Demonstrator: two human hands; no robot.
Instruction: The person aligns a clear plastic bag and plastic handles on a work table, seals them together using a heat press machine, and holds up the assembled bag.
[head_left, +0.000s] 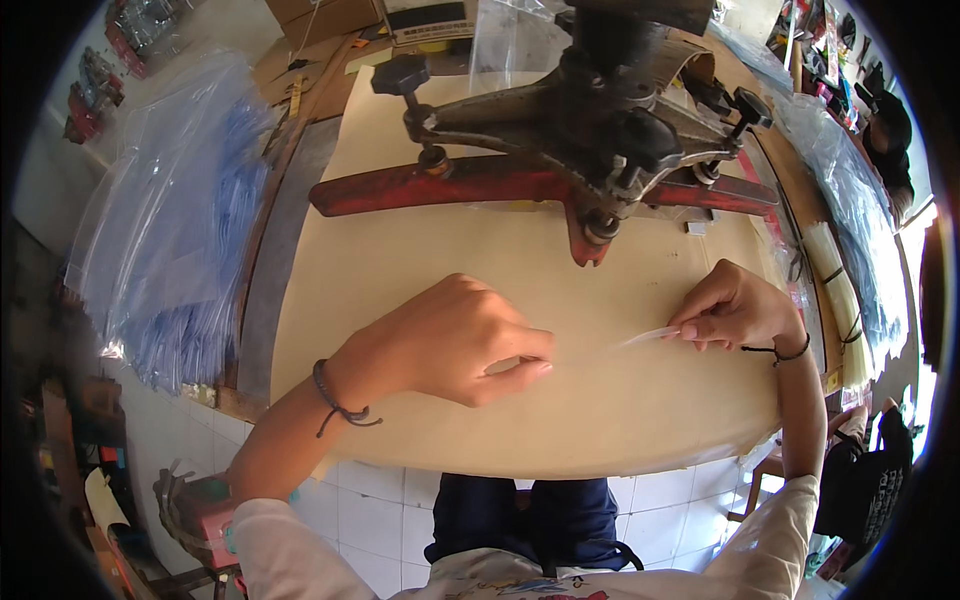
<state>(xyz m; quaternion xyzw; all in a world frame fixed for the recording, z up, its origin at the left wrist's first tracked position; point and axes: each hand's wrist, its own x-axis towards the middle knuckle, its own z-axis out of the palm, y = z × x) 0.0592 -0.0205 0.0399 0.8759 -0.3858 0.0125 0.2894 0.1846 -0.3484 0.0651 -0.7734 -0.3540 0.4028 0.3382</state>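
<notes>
At the far left of your scene, a thick pile of clear, bluish plastic sheets (180, 220) lies beside the work surface. Coming right, your left hand (470, 340) is over the left-middle of the tan board (480, 440), back of the hand up, with a dark cord bracelet (338, 405) at the wrist. Its fingers are curled and the thumb comes close to the forefinger; you cannot tell from this view whether they meet or have anything between them.

Beyond that hand, on the far side of the board, a red bar (430, 188) spans from left to right under a metal bracket (500, 110) with black knobs. A forked red piece points from the bar toward you.

Right of the middle, a thin, clear strip (650, 336) sticks out leftward from your right hand (735, 310), its left end fading against the tan. That hand has the strip's right end pinched between thumb and fingers, over the right part of the board. To the right of it stands a bundle of pale strips (832, 275) tied with dark bands, and farther off, more clear plastic sheeting (840, 165).
</notes>
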